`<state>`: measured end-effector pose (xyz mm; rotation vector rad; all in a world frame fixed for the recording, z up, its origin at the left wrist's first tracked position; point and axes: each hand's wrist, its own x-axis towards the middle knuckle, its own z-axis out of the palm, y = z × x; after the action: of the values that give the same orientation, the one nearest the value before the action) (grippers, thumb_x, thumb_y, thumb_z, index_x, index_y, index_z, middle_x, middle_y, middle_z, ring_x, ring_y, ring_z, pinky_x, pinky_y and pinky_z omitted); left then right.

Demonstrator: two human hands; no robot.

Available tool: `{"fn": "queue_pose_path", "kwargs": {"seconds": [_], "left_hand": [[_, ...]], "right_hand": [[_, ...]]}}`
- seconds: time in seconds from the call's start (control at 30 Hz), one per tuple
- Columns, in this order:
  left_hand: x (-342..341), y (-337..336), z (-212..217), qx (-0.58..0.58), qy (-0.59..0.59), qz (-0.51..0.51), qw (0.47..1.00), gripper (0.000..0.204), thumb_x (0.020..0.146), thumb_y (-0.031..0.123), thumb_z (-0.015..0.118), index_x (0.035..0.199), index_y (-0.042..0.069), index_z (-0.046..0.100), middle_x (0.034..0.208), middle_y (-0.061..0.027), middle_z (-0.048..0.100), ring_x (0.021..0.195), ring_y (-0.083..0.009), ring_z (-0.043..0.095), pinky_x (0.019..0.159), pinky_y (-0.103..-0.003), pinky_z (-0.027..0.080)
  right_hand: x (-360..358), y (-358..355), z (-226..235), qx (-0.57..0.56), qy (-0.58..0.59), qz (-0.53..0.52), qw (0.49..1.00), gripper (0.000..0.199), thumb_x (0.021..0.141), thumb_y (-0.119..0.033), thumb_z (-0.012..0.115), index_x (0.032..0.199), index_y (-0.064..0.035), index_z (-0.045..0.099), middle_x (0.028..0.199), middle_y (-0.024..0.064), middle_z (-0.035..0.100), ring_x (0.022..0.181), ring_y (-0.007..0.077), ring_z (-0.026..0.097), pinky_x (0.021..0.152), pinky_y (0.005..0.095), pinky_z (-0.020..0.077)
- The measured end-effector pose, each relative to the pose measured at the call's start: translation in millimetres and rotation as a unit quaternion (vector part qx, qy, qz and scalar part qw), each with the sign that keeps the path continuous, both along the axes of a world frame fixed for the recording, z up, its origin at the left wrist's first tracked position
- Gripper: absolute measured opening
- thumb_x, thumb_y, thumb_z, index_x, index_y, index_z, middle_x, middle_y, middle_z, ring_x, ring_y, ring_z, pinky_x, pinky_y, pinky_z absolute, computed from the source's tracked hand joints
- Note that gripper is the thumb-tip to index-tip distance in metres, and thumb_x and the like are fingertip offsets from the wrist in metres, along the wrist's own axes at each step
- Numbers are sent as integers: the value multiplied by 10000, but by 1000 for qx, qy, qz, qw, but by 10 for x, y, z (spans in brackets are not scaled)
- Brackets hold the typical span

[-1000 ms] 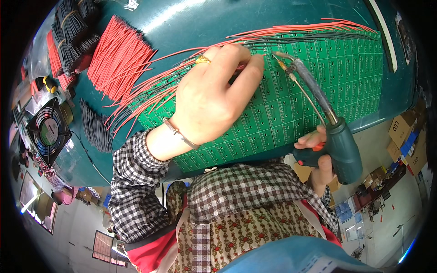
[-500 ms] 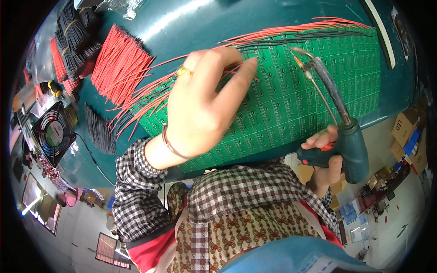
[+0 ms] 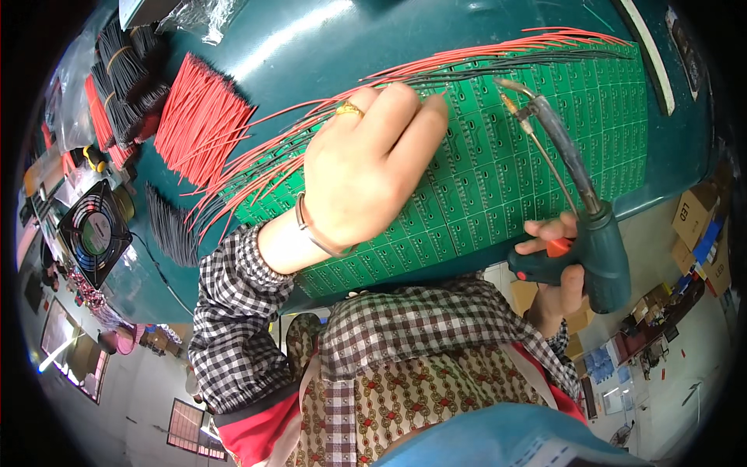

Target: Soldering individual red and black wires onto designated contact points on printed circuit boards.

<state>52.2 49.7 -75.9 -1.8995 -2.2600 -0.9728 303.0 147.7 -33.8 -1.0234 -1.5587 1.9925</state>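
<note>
Left hand (image 3: 366, 175) presses flat, fingers spread, on the green panel of small circuit boards (image 3: 498, 179) lying on the teal worktop (image 3: 327, 47). Right hand (image 3: 556, 265) grips the teal pistol-shaped soldering gun (image 3: 580, 233), tip seemingly just off the panel near the fingertips (image 3: 432, 105); a slip could burn them or scorch the thin red wires (image 3: 257, 159).

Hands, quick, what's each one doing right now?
Left hand: fingers extended, pressing on the green circuit board panel, holding nothing visible.
Right hand: closed around the soldering gun.
</note>
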Motion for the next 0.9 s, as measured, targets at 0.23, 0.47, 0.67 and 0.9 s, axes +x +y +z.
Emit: {"fn": "queue_pose_path", "kwargs": {"seconds": [0.23, 0.47, 0.67, 0.9], "left_hand": [[2, 22, -32, 8, -22, 7, 1000, 272, 658, 49, 622, 930, 36, 629, 856, -46, 522, 664, -177, 528, 533, -269, 448], [-22, 33, -66, 25, -3, -2, 1000, 279, 654, 47, 625, 933, 40, 637, 863, -45, 530, 667, -176, 533, 540, -267, 455], [-20, 36, -43, 22, -17, 0, 1000, 274, 653, 48, 624, 926, 48, 637, 867, -45, 527, 671, -178, 533, 544, -269, 459], [-7, 28, -32, 9, -16, 5, 1000, 276, 654, 45, 624, 929, 43, 635, 875, -46, 524, 662, -179, 531, 540, -270, 461]], "right_hand": [[-9, -22, 24, -13, -18, 16, 1000, 697, 856, -417, 610, 1258, 112, 398, 1030, 196, 580, 999, 339, 604, 685, 389, 597], [-46, -57, 53, -23, -40, 20, 999, 707, 841, -426, 633, 1262, 96, 409, 992, 167, 582, 956, 308, 617, 690, 385, 593], [-78, -71, 104, -45, -66, 20, 997, 721, 830, -436, 647, 1261, 93, 415, 954, 142, 580, 930, 282, 607, 710, 384, 577], [-85, -96, 95, -48, -80, 21, 995, 738, 822, -442, 655, 1264, 96, 412, 933, 124, 569, 886, 262, 594, 703, 382, 565]]}}
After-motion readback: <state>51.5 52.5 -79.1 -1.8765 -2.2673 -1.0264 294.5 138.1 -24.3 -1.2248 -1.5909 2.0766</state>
